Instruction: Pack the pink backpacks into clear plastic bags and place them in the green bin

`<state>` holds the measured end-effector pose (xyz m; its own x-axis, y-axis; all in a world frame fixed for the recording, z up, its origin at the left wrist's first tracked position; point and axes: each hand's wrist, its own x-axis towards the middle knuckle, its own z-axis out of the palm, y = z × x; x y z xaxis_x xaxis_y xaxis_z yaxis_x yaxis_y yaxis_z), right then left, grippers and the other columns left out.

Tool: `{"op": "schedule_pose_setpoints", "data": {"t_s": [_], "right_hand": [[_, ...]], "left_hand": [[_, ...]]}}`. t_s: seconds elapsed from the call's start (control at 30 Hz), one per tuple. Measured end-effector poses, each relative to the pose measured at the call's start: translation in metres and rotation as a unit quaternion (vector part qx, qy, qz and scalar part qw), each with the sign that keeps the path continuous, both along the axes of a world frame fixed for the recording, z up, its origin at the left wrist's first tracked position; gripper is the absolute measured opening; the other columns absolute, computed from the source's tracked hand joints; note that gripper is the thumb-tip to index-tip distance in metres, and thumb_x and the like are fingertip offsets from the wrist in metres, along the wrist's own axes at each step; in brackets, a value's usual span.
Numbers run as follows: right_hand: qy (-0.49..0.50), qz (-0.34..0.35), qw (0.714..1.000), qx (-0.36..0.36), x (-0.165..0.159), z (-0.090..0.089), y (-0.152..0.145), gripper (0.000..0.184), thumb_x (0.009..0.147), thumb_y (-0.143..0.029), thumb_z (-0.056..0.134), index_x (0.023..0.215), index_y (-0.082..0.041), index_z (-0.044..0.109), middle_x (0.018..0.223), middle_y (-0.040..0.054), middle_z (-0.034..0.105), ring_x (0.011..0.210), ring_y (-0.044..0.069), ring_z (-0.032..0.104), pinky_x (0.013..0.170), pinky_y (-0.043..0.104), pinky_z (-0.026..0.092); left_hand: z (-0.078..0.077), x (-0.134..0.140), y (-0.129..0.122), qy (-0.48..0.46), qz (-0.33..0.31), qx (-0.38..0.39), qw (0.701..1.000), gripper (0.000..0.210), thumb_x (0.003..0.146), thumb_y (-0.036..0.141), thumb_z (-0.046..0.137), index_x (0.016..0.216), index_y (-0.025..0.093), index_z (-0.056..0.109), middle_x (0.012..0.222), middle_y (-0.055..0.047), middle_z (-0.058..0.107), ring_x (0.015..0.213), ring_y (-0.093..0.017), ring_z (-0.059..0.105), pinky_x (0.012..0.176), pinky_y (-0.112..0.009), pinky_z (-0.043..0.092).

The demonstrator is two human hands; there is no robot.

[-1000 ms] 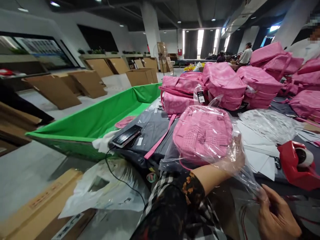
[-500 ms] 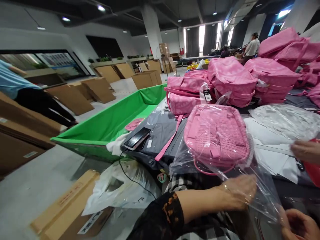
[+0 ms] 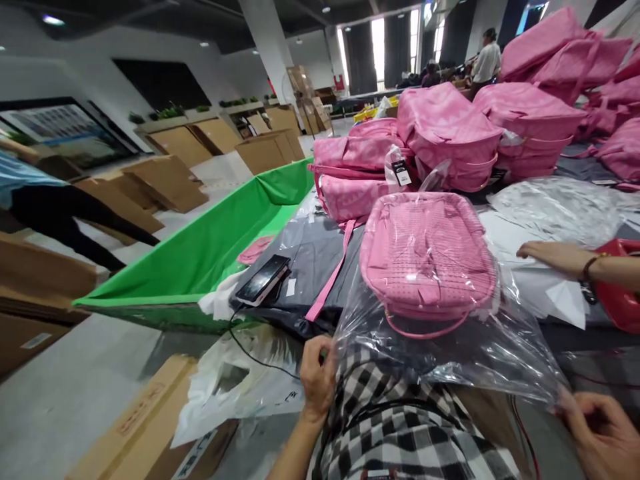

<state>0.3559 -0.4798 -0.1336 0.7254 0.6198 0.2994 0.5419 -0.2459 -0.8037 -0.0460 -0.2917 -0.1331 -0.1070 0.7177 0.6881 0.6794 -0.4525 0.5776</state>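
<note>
A pink backpack lies inside a clear plastic bag at the table's near edge, its loop handle toward me. The bag's mouth hangs out flat over my lap. My left hand is closed, fingers curled on the left corner of the bag's edge. At the right corner, my right hand pinches the film between thumb and fingers. Several more pink backpacks are heaped behind; one bears a black-and-white hang tag. A pink strap trails over the table's dark cover.
Another person's hand, with a bracelet, reaches in from the right over white sheets, near a red object. A phone with a cable lies left. Beyond are a green fabric-lined bin, cartons and a plastic sack.
My left hand has swung from the middle of the bag's mouth to its left corner, and the mouth is now spread wide. The other person's hand has come farther in. The view has shifted.
</note>
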Motion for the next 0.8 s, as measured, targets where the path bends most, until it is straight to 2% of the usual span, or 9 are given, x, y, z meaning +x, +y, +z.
{"op": "schedule_pose_setpoints", "data": {"t_s": [0.1,0.23,0.3,0.4,0.47,0.53,0.6,0.7,0.8], "right_hand": [[0.000,0.050,0.999,0.001,-0.008,0.023,0.007,0.054,0.073,-0.075,0.070,0.065,-0.025,0.050,0.068,0.0017,0.060,0.062,0.019,0.060,0.060,0.033,0.049],[0.106,-0.064,0.991,0.049,-0.017,0.040,0.010,0.060,0.071,-0.071,0.076,0.066,-0.027,0.036,0.059,-0.0027,0.050,0.054,0.020,0.061,0.053,0.033,0.047],[0.082,-0.094,0.991,0.049,-0.016,0.041,0.008,0.057,0.070,-0.073,0.074,0.068,-0.027,0.040,0.062,-0.0031,0.049,0.057,0.020,0.061,0.056,0.034,0.048],[0.004,-0.087,0.996,-0.005,-0.014,0.037,0.000,0.053,0.071,-0.076,0.067,0.075,-0.024,0.052,0.070,0.0000,0.057,0.062,0.018,0.058,0.061,0.033,0.047],[-0.005,-0.078,0.996,-0.037,-0.014,0.032,-0.009,0.052,0.074,-0.075,0.063,0.073,-0.024,0.052,0.067,-0.0008,0.056,0.058,0.015,0.053,0.059,0.030,0.045],[-0.001,-0.064,0.996,-0.068,-0.015,0.029,-0.020,0.051,0.075,-0.074,0.063,0.070,-0.024,0.051,0.062,-0.0021,0.054,0.052,0.013,0.049,0.055,0.028,0.043],[0.006,-0.041,0.995,-0.095,-0.016,0.030,-0.030,0.051,0.073,-0.074,0.064,0.070,-0.024,0.053,0.061,-0.0013,0.056,0.052,0.014,0.053,0.054,0.028,0.043],[0.009,-0.043,0.991,-0.123,-0.012,0.038,-0.035,0.052,0.070,-0.077,0.062,0.074,-0.025,0.058,0.065,0.0029,0.063,0.058,0.020,0.061,0.057,0.033,0.047],[0.006,-0.085,0.991,-0.105,0.001,0.051,-0.025,0.052,0.072,-0.072,0.057,0.093,-0.025,0.064,0.083,0.0110,0.071,0.072,0.028,0.068,0.065,0.042,0.051]], "left_hand": [[-0.011,-0.005,-0.018,-0.078,-0.040,-0.055,0.995,0.031,0.097,0.042,0.061,0.074,0.022,0.056,0.080,0.000,0.065,0.075,-0.016,0.065,0.074,-0.028,0.054],[-0.001,0.002,-0.014,-0.275,0.033,-0.153,0.949,0.050,0.082,0.061,0.072,0.070,0.024,0.040,0.061,0.007,0.054,0.054,-0.013,0.058,0.061,-0.027,0.051],[0.005,0.003,-0.013,-0.317,0.036,-0.199,0.927,0.055,0.079,0.069,0.070,0.072,0.025,0.038,0.059,0.006,0.060,0.055,-0.015,0.062,0.063,-0.029,0.053],[0.006,-0.005,-0.023,-0.286,0.012,-0.256,0.923,0.061,0.075,0.076,0.069,0.069,0.025,0.037,0.058,0.004,0.062,0.055,-0.016,0.064,0.062,-0.029,0.053],[0.001,-0.017,-0.033,-0.231,0.019,-0.285,0.930,0.065,0.067,0.082,0.072,0.066,0.025,0.040,0.056,0.006,0.058,0.052,-0.016,0.061,0.058,-0.028,0.051],[-0.006,-0.031,-0.041,-0.177,0.023,-0.317,0.932,0.067,0.060,0.087,0.071,0.069,0.024,0.050,0.060,0.004,0.061,0.056,-0.017,0.063,0.057,-0.029,0.052],[-0.013,-0.045,-0.047,-0.149,0.015,-0.344,0.927,0.071,0.056,0.089,0.071,0.077,0.023,0.059,0.067,0.002,0.067,0.063,-0.021,0.069,0.061,-0.031,0.055],[-0.016,-0.058,-0.052,-0.151,0.005,-0.364,0.919,0.069,0.063,0.085,0.069,0.090,0.021,0.065,0.071,-0.001,0.071,0.065,-0.023,0.072,0.066,-0.034,0.059],[-0.001,-0.058,-0.049,-0.109,-0.032,-0.315,0.942,0.064,0.081,0.075,0.061,0.111,0.019,0.067,0.089,-0.007,0.075,0.080,-0.026,0.075,0.075,-0.038,0.062]]}}
